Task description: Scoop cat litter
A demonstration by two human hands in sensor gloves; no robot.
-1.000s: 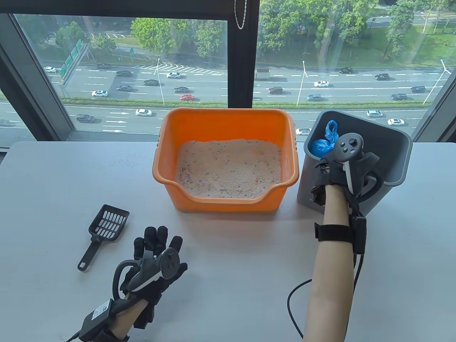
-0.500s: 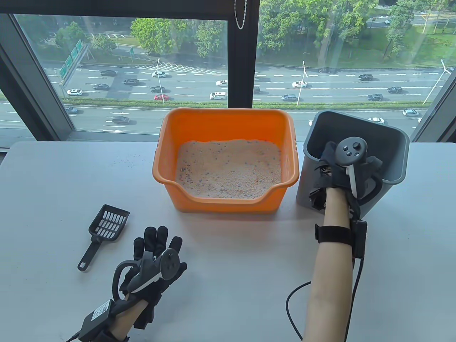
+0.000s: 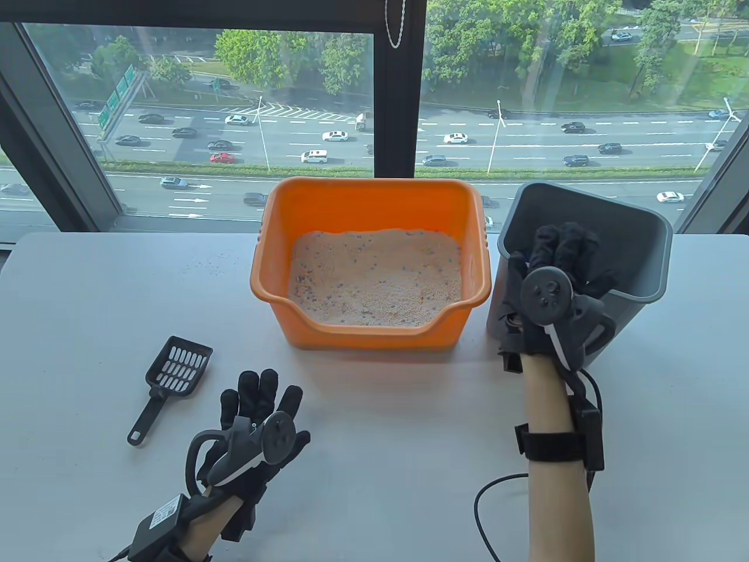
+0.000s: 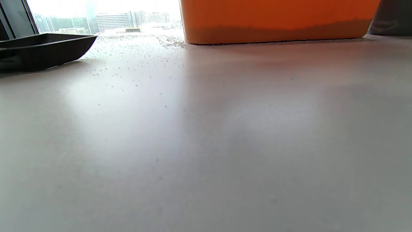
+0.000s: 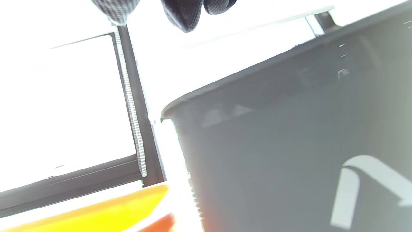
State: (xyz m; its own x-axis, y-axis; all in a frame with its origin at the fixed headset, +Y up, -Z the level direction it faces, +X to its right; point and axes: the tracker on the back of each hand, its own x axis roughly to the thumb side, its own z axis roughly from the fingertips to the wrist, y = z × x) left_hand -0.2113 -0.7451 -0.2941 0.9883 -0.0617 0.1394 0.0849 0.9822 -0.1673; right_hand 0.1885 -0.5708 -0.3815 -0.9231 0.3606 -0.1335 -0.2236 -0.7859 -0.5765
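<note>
Two risks stand out to me. My right hand (image 3: 553,281), fingers spread and holding nothing, hovers at the near rim of the tall grey plastic bin (image 3: 638,234) at the right of the frame; a careless pull toward me could catch that rim and tip it. Grains already dot the white worktop (image 3: 380,421), and a hasty lift from the orange plastic litter tray (image 3: 374,199) would scatter more. My left hand (image 3: 254,430) rests flat and open at lower left, gripping nothing. The black slotted plastic scoop (image 3: 169,377) lies just beside it, untouched, long axis diagonal, handle toward lower left, blade toward upper right.
</note>
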